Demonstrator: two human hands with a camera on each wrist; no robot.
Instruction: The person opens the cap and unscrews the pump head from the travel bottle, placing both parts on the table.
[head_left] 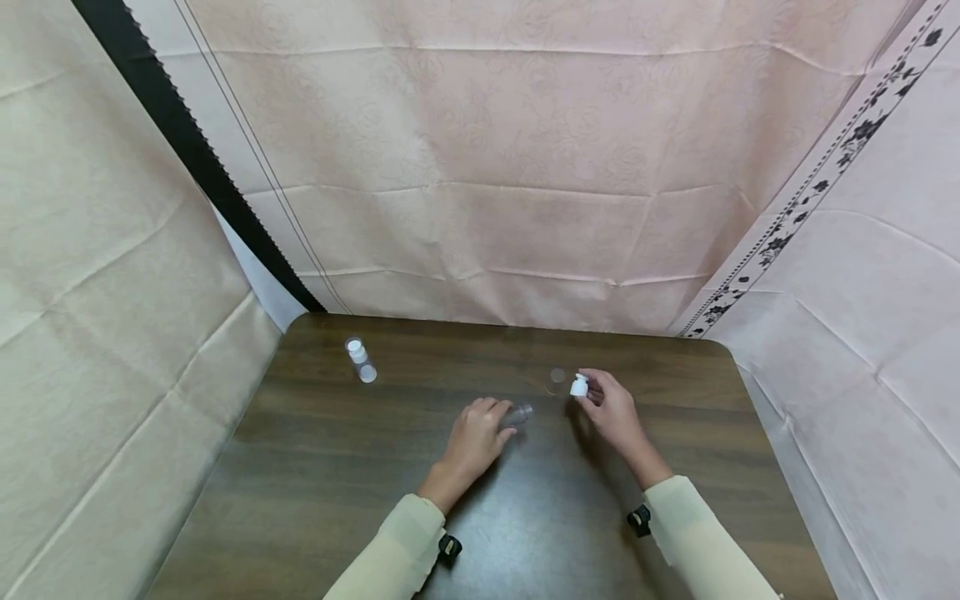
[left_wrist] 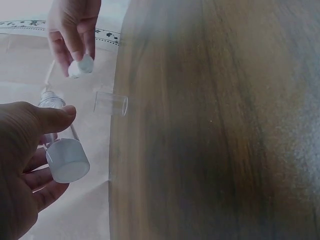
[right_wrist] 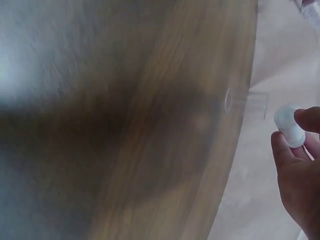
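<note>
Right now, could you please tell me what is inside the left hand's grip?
The left hand holds a clear bottle; part of its side, behind the thumb, is covered.

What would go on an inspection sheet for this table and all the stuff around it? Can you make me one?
Surface: brown wood-look table, with a shiny patch near the front middle.
Job's things: clear bottle; small white top; clear cylinder on the table, maybe a cap.
Clutter: another small bottle with a white top, far left.
Hands: left hand holds the clear bottle; right hand pinches the white top.
Cables: nothing seen.
Surroundings: pale cloth, with a flowery border on the right.
</note>
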